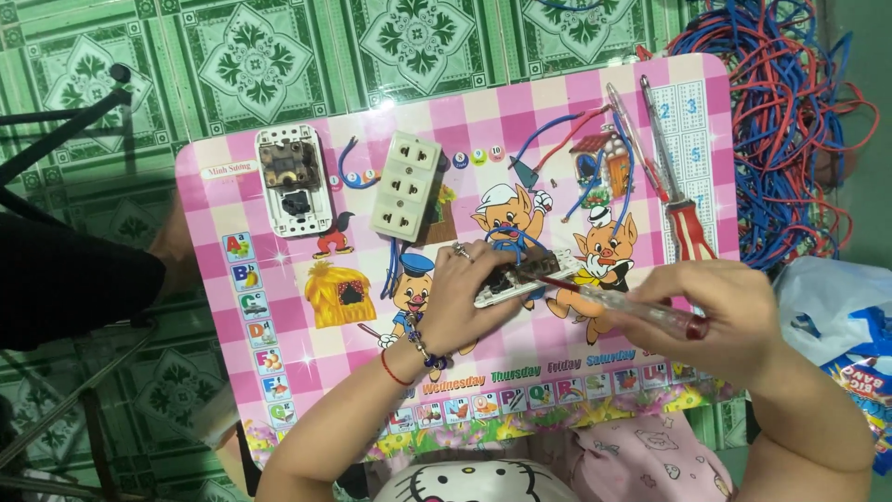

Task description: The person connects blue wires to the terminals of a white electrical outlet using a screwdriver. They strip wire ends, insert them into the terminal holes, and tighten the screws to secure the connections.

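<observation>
The left hand (465, 293) pins a white socket part (520, 279) flat on the pink counter (279, 195), while the right hand (715, 321), its grip closed around a clear-handled screwdriver (623, 302), lies to its right, shaft pointing leftward into it.

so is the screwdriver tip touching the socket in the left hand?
Touching. Head view: the screwdriver tip sits on the socket with no gap, left hand gripping it.
</observation>
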